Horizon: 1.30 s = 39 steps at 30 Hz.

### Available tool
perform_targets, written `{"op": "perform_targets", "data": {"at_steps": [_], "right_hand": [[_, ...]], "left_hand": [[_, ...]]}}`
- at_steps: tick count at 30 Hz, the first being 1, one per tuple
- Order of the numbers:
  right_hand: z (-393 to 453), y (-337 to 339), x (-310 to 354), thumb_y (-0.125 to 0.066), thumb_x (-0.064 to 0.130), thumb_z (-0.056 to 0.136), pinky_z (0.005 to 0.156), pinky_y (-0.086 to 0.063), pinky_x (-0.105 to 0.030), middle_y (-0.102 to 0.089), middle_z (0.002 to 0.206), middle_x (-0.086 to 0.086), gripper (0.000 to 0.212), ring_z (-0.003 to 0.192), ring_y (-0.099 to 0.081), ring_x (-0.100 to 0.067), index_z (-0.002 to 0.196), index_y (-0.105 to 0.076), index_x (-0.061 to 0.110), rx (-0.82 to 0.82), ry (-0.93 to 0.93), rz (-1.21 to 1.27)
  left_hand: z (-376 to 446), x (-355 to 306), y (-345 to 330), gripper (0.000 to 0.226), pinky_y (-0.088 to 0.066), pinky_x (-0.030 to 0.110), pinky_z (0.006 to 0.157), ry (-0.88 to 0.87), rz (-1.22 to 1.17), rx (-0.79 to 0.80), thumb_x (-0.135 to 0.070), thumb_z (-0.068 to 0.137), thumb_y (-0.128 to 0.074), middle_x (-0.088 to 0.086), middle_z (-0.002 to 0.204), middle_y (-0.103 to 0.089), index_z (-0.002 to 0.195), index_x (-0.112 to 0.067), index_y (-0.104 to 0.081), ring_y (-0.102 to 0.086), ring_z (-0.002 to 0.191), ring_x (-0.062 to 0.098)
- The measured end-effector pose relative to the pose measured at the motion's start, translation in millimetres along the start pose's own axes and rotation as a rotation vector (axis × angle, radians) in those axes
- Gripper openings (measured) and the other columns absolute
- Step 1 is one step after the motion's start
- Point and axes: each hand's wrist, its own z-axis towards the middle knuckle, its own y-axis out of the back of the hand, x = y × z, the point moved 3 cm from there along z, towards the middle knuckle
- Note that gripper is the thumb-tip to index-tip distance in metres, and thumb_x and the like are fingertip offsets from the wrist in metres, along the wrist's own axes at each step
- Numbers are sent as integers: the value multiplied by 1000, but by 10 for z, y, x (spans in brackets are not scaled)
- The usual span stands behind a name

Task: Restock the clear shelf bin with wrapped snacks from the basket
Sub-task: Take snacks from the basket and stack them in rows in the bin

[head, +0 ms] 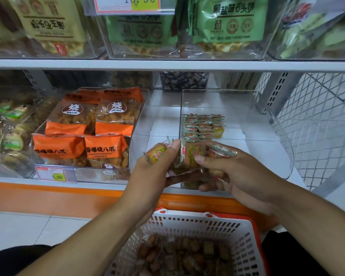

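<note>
Both my hands hold small clear-wrapped brown snacks at the front edge of the clear shelf bin (267,120). My left hand (153,168) grips a few of the wrapped snacks (156,153) between thumb and fingers. My right hand (233,174) grips more of them, one snack (191,155) under its thumb. Inside the bin, near its left wall, a small stack of the same snacks (202,127) lies in rows. Below my arms stands the white basket (203,223) with a red rim, holding several loose wrapped snacks (183,253).
Left of the clear bin, another bin holds orange snack bags (92,126) with a price tag (53,174) in front. Further left lie green-labelled biscuit packs (10,126). The upper shelf (167,65) carries bins of large bags. A wire mesh panel (317,120) closes the right side.
</note>
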Motion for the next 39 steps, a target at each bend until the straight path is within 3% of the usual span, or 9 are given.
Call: {"op": "perform_targets", "data": {"at_steps": [5,10,19,22,24,26,29,34,39], "right_hand": [[14,-80,-70,-73,23,83,62,-58,-29,-70,120,-21,40,101,-68,-29,121,-70,10,9,-61,129],[24,-178,-152,-71,28,78,55,-54,-26,-76,101,-11,29,85,-73,-21,105,-76,17,-30,32,151],[8,93,86,-56,-14,68,62,-39,-29,-64,104,-7,66,85,-55,-21,133,-53,-9,-62,-33,-35],[-45,106,168,-63,-10,73,72,-45,-22,-68,113,-4,63,90,-65,-10,130,-64,17,-89,76,-199],[-89,112,180,-63,10,95,86,-41,-10,-62,130,20,64,111,-57,10,148,-42,40,-160,219,-655],[-117,91,182,-61,33,97,77,-40,-2,-59,124,30,56,101,-52,26,139,-30,54,-253,360,-913],[-84,77,160,-62,39,96,58,-43,-6,-68,93,20,28,74,-62,15,107,-38,47,-303,413,-960],[-55,11,157,-76,23,87,77,-39,2,-61,100,26,25,97,-56,14,108,-67,34,-443,582,-983],[-127,-171,62,-53,30,98,100,-34,-1,-51,142,23,47,129,-45,10,145,-53,30,-152,597,-945]], "left_hand": [[-32,-22,-40,55,-61,38,88,-92,70,26,-61,92,-58,9,106,-78,113,-12,-75,-75,99,22],[-60,66,-49,42,-60,46,91,-106,6,0,-31,83,-81,15,107,-77,114,-5,-72,-74,100,27],[47,104,83,18,-62,41,80,30,-183,-131,-15,87,-73,16,104,-77,103,-9,-79,-76,98,26],[26,93,80,17,-62,43,82,13,-135,-122,-17,89,-74,12,102,-78,104,-11,-78,-76,96,25],[12,114,64,5,-63,41,79,-14,-83,-112,-18,86,-78,4,83,-77,90,-17,-80,-75,79,18],[-18,95,16,13,-63,36,74,-50,-19,-95,-15,87,-76,-3,70,-72,77,-23,-78,-71,65,11],[-33,95,0,14,-62,32,70,-71,7,-93,-12,86,-77,0,71,-74,77,-23,-78,-72,64,13],[-90,117,-49,25,-62,33,71,-72,32,-96,-32,71,-84,8,81,-77,87,-14,-77,-75,74,21],[-56,95,-14,16,-61,34,76,39,-105,-100,-22,91,-69,4,86,-75,99,-13,-79,-73,83,15]]}}
